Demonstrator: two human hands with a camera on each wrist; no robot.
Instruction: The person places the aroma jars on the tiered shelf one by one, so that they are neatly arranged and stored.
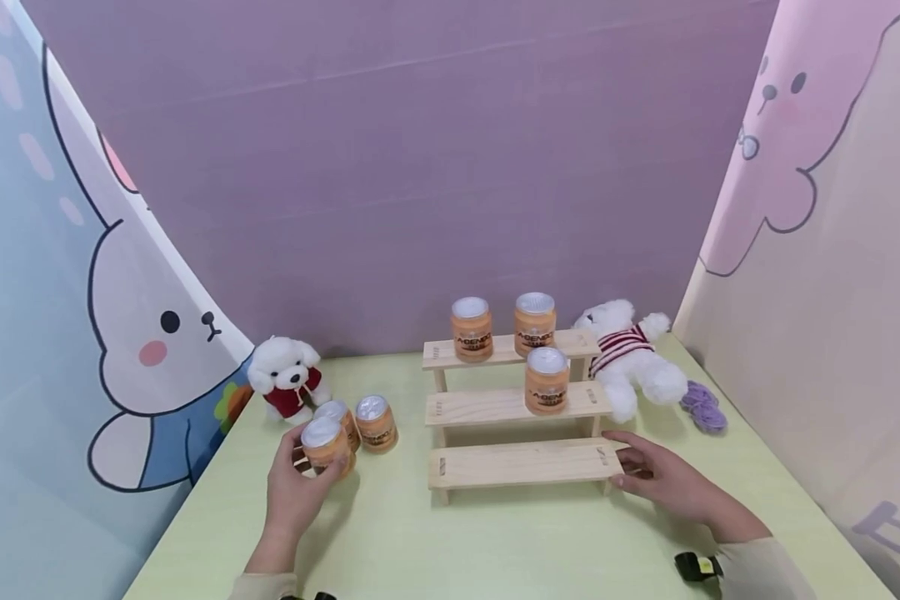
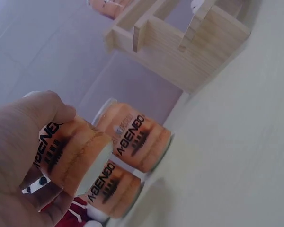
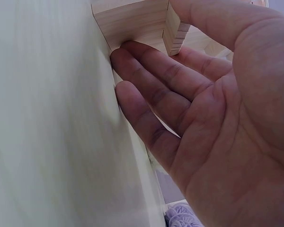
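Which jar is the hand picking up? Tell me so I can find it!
Look at the wooden step shelf in the middle of the green table, then go left to the three orange jars beside the little white dog toy. The one you want is the nearest jar, the only one with the left hand wrapped round it.

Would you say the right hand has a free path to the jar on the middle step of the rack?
Probably yes. The right hand rests open at the rack's bottom step, and the jar stands just above it, with nothing between. The plush bear lies to the side, off that path.
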